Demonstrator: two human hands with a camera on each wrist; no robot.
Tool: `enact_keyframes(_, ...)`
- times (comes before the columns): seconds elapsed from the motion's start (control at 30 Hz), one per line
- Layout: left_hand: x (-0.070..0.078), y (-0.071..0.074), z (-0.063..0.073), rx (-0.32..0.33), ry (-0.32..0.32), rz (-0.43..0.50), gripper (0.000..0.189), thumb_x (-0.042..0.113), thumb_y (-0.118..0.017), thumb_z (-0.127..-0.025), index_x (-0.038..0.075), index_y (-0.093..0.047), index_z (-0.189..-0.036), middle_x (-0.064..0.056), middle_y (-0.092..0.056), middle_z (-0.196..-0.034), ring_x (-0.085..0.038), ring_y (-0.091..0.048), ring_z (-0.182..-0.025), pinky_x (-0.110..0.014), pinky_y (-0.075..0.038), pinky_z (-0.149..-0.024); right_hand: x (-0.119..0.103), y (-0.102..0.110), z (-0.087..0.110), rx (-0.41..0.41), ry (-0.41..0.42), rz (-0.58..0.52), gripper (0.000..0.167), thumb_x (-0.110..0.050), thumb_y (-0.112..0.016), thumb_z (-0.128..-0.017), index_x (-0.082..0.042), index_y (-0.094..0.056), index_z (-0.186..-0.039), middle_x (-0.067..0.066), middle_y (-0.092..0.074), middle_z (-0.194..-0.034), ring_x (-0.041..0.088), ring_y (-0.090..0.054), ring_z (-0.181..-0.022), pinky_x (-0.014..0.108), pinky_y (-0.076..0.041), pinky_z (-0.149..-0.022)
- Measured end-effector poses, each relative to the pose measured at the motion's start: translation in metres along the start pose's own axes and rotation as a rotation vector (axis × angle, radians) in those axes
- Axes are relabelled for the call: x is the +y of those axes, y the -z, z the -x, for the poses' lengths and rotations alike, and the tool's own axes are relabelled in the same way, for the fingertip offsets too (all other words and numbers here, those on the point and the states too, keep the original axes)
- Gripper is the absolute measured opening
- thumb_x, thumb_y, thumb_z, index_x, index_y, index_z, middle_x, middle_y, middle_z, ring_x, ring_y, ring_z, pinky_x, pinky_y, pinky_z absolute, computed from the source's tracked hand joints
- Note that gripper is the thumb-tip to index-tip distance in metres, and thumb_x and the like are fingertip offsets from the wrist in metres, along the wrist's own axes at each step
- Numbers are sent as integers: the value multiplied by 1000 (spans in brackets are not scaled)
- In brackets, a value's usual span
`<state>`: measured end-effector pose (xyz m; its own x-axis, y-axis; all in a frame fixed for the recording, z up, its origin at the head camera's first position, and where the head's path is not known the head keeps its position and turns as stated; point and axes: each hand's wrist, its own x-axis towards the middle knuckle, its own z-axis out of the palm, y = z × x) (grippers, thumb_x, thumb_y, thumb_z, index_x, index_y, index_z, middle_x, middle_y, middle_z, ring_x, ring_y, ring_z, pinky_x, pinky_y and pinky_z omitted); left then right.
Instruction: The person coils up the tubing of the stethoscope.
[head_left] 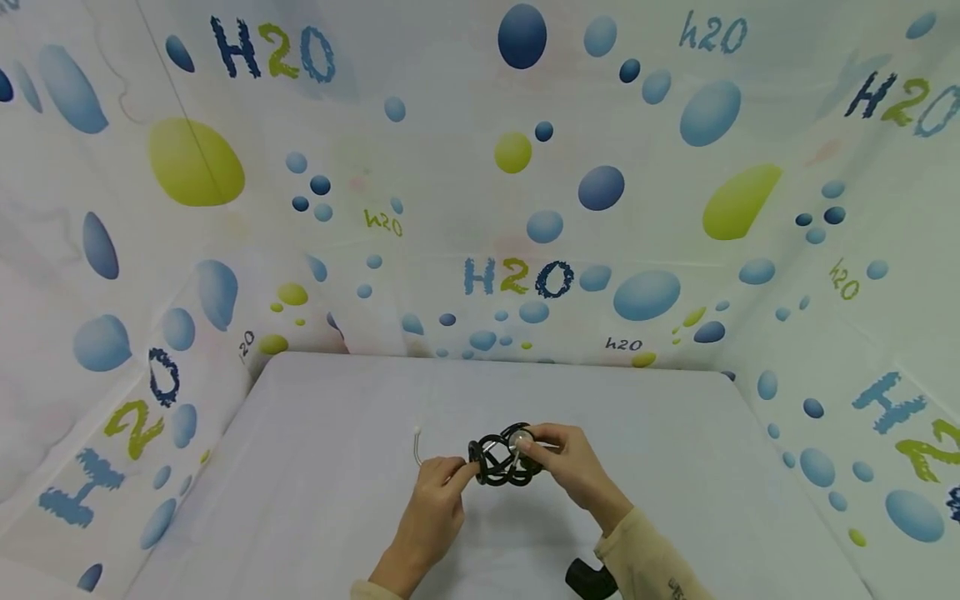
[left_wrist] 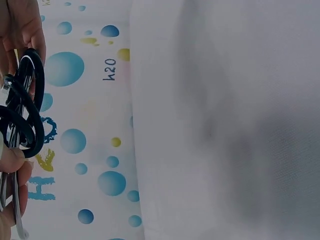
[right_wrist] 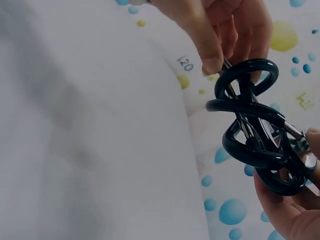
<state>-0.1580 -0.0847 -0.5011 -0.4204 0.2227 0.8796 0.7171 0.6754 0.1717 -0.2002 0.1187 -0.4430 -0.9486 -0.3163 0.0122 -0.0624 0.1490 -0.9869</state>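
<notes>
A stethoscope with black tubing (head_left: pixel 495 479) wound into several loops is held up over the white table, between both hands. My left hand (head_left: pixel 438 492) pinches its metal ear tubes at the left end; one tube with a pale ear tip (head_left: pixel 417 432) sticks out beyond the fingers. At the other end my right hand (head_left: pixel 566 458) holds the round chest piece (head_left: pixel 519 439) and the loops next to it between thumb and fingers. In the right wrist view the black loops (right_wrist: pixel 255 110) wrap around the metal tubes, with left fingertips at the top and right fingers below.
The white-covered table (head_left: pixel 300 467) stretches around the hands. A black object (head_left: pixel 591 579) lies at the front, partly hidden by the right sleeve (head_left: pixel 648 554). A curtain (head_left: pixel 442 167) printed with drops and H2O lettering encloses the back and sides.
</notes>
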Motion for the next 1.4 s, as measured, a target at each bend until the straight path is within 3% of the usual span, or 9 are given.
enact_keyframes(0.2,0,1,-1,-17,18,13,46,-21,-51,-59,4,-68,-93,-4,-60,-85,-20,-55,-77,-32,-47,-73,-1,4,-2,31,-96,-87,57,-11,-70,-84,3,-42,-132,28,-57,-117,22,-65,-91,37,-54,-82)
enact_keyframes(0.5,0,0,-5,-10,-2,15,45,-23,-55,-58,3,-67,-93,-4,-60,-85,-19,-54,-76,-30,-46,-73,0,14,-4,-126,-157,-214,44,-7,-66,-86,11,-48,-121,8,-66,-95,15,-62,-82,29,-52,-76)
enact_keyframes(0.73,2,0,-10,34,29,33,15,-10,-53,-74,-1,-54,-87,-4,-53,-78,-18,-51,-72,-24,-44,-66,-1,19,-7,-188,-197,-272,31,-5,-63,-86,14,-56,-109,0,-63,-83,9,-58,-75,24,-51,-70)
enact_keyframes(0.93,0,2,-10,2,32,25,22,-16,-50,-72,5,-50,-78,0,-51,-74,-15,-50,-70,-26,-45,-68,-1,23,-8,-278,-204,-257,21,-3,-66,-83,7,-58,-101,3,-63,-86,12,-60,-79,25,-52,-73)
enact_keyframes(1.0,0,3,-9,-21,48,15,17,-12,-49,-82,5,-52,-79,0,-54,-74,-15,-52,-72,-25,-46,-69,0,23,-8,-279,-196,-256,25,-3,-66,-84,9,-56,-104,2,-64,-87,11,-60,-78,24,-52,-72)
enact_keyframes(1.17,2,4,-8,-47,62,1,26,13,-38,-101,-1,-60,-100,-4,-61,-81,-17,-57,-75,-23,-49,-70,5,21,-6,-225,-135,-202,55,-8,-66,-87,3,-40,-134,8,-64,-91,13,-62,-78,28,-53,-73)
enact_keyframes(1.27,1,4,-9,-32,38,-20,23,2,-48,-95,-4,-61,-113,-6,-61,-81,-18,-56,-73,-26,-50,-68,7,19,-7,-226,-1,-44,48,-11,-63,-90,2,-44,-132,20,-62,-100,18,-63,-82,30,-54,-75)
enact_keyframes(1.37,-1,5,-9,-30,30,-28,34,-9,-53,-82,-6,-62,-115,-6,-60,-80,-19,-56,-73,-28,-49,-68,8,14,-6,-197,142,92,31,-14,-60,-92,8,-59,-115,26,-60,-110,22,-66,-89,29,-55,-77)
enact_keyframes(1.4,-2,5,-9,-37,37,-28,33,-8,-50,-85,-6,-62,-116,-6,-59,-80,-20,-56,-73,-27,-49,-68,9,13,-5,-182,188,120,29,-13,-59,-93,9,-62,-111,25,-60,-112,22,-66,-90,27,-55,-77)
